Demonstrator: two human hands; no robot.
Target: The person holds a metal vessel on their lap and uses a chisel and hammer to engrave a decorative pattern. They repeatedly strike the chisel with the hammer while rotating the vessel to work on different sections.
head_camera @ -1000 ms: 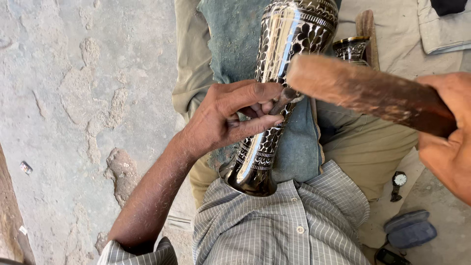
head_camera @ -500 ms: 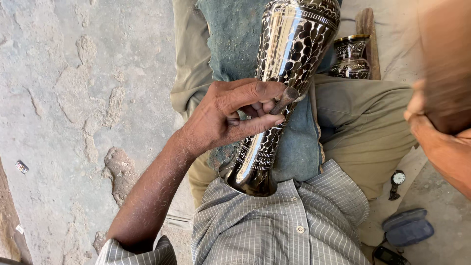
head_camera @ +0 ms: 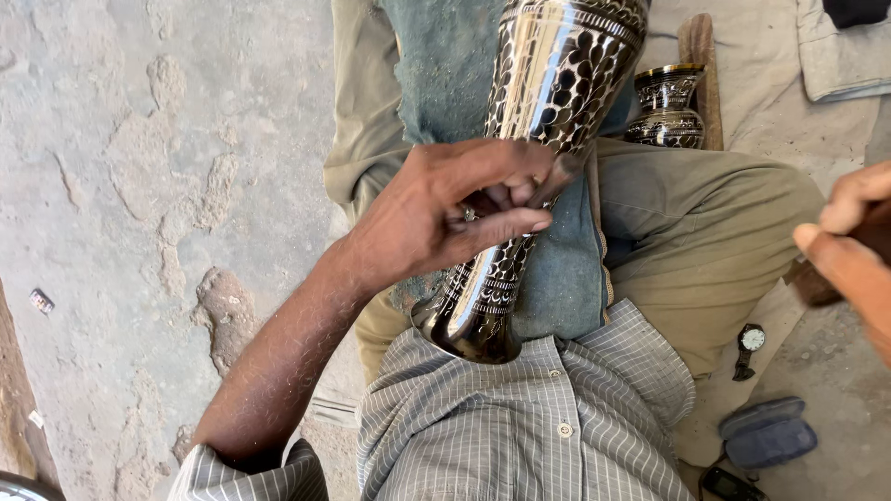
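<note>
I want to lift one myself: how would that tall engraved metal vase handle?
The vase looks polished metal, so probably rigid and rather slippery. It is tall, round and flared, so it would likely roll if laid loose. Here it lies across the lap, steadied by the left hand.

engraved metal vase [head_camera: 548, 121] across the lap
tall, shiny silver with black patterning, lying tilted, narrow base toward the shirt.

Shiny, smooth metal vase [head_camera: 534, 167] with dark carved patterns, under the left hand [head_camera: 436, 209]. Soft, matt blue-green cloth [head_camera: 548, 278] beneath. Rough, cracked stone floor [head_camera: 139, 186] to the left. Maybe wood at the right hand [head_camera: 849, 241].
</note>
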